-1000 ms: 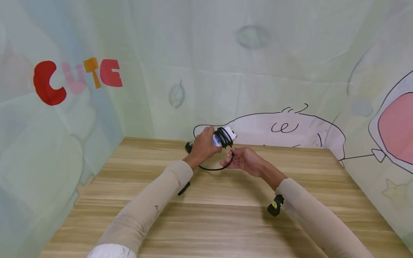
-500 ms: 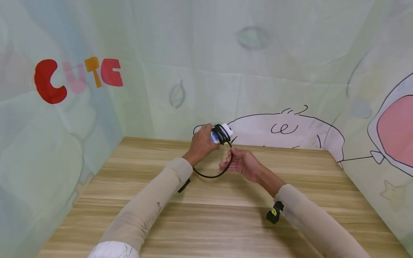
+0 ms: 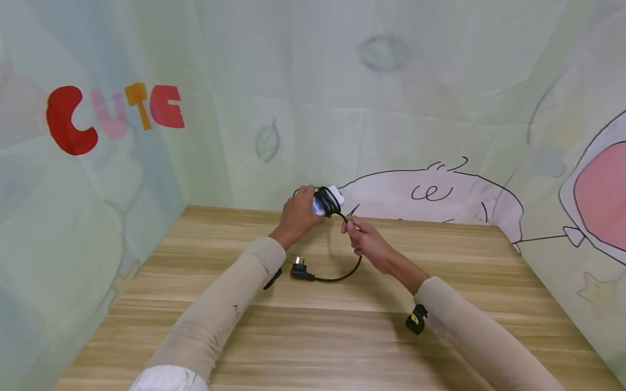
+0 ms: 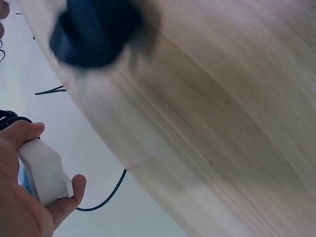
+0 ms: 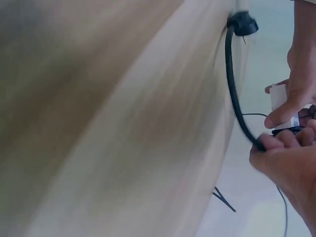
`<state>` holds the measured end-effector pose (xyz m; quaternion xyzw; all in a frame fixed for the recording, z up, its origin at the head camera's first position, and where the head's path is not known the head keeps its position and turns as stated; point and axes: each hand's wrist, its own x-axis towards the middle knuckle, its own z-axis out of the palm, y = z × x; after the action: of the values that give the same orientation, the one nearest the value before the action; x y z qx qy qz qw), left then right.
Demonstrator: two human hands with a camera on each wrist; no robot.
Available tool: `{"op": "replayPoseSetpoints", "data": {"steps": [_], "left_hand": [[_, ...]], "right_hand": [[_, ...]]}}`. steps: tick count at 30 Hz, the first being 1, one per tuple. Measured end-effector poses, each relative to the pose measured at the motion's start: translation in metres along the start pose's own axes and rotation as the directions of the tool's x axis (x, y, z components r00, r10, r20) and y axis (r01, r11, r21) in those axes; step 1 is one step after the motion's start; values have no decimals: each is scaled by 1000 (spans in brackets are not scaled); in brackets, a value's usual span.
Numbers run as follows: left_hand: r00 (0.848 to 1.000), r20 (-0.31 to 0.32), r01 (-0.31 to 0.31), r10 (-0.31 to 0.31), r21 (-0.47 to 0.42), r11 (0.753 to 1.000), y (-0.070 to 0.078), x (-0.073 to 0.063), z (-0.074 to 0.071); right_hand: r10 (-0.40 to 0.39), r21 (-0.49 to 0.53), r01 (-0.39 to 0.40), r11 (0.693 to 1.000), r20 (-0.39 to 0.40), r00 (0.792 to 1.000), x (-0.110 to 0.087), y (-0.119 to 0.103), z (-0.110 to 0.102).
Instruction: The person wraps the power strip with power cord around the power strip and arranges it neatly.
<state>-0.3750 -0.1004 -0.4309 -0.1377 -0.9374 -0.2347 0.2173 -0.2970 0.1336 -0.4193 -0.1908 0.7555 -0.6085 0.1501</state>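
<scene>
My left hand (image 3: 296,213) grips one end of a white power strip (image 3: 335,193), thumb below and fingers above. Several turns of black cord (image 3: 329,201) are wound round the strip's middle. Part of a blue face (image 3: 318,206) shows beside the turns. To the right, my right hand (image 3: 370,244) grips the cord where it leaves the windings. From that fist the free cord curves down and left to a black plug (image 3: 300,271) with metal prongs, below the left hand. The right wrist view shows the plug (image 5: 242,23) at the end of the cord (image 5: 233,81). A dark shape (image 4: 96,32) is blurred in the left wrist view.
A wood-grain table (image 3: 313,336) spreads beneath both arms. Printed cloth walls (image 3: 323,81) rise at its back and sides. Black wrist devices (image 3: 416,319) hang under the sleeves.
The plug has come out from behind the left hand and hangs in front of it. My right hand's fingers have closed round the cord. The strip has shifted slightly left.
</scene>
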Motion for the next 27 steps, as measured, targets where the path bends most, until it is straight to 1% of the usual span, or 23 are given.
{"op": "replayPoseSetpoints", "data": {"steps": [1, 2, 3, 4, 5, 7, 9, 10, 11, 12, 13, 15, 17, 20, 22, 24, 25, 27], "left_hand": [[1000, 26, 6, -6, -7, 1000, 8, -3, -10], [1000, 27, -5, 5, -8, 1000, 10, -5, -14], [999, 48, -3, 4, -14, 1000, 20, -10, -26], [999, 45, -16, 16, -5, 1000, 19, -10, -26], [999, 39, -32, 31, 12, 999, 11, -6, -18], [998, 36, -59, 57, 50, 997, -5, 3, -1], [997, 29, -79, 76, 92, 993, -22, 9, 18], [996, 27, -87, 84, 108, 990, -32, 14, 29], [996, 39, -89, 85, 118, 989, -41, 17, 39], [995, 49, -96, 90, 117, 989, -43, 16, 41], [993, 78, -92, 84, 108, 990, -43, 15, 40], [991, 77, -117, 108, 117, 986, -48, 14, 46], [988, 92, -132, 122, 117, 984, -47, 13, 46], [985, 78, -162, 153, 126, 979, -48, 11, 49], [982, 91, -175, 165, 116, 978, -46, 10, 46], [977, 112, -194, 183, 102, 976, -43, 8, 44], [973, 135, -202, 187, 100, 974, -40, 8, 42], [964, 158, -231, 215, 86, 969, -35, 6, 38]], "right_hand": [[-25, -77, 23, 997, -19, 1000, 1, -1, -1], [-59, -165, 52, 985, -35, 998, 2, -2, -3], [-90, -257, 75, 963, -47, 995, 3, -3, -4], [-119, -346, 92, 934, -56, 991, 3, -5, -5], [-148, -425, 109, 899, -60, 987, 4, -6, -6], [-202, -560, 142, 817, -48, 978, 7, -9, -9], [-257, -658, 182, 731, -18, 966, 9, -11, -11], [-287, -695, 208, 688, 3, 958, 11, -12, -12], [-318, -727, 236, 645, 26, 948, 12, -13, -13], [-349, -753, 263, 603, 47, 936, 13, -13, -14], [-378, -779, 285, 558, 68, 923, 14, -14, -15], [-430, -830, 322, 455, 112, 896, 16, -15, -18], [-461, -863, 344, 370, 150, 874, 17, -18, -20], [-500, -892, 379, 245, 219, 838, 19, -22, -24], [-510, -896, 401, 191, 258, 820, 19, -26, -26], [-518, -898, 423, 124, 305, 799, 20, -30, -27], [-519, -897, 433, 88, 330, 789, 20, -32, -28], [-518, -893, 449, 19, 376, 769, 20, -36, -30]]}}
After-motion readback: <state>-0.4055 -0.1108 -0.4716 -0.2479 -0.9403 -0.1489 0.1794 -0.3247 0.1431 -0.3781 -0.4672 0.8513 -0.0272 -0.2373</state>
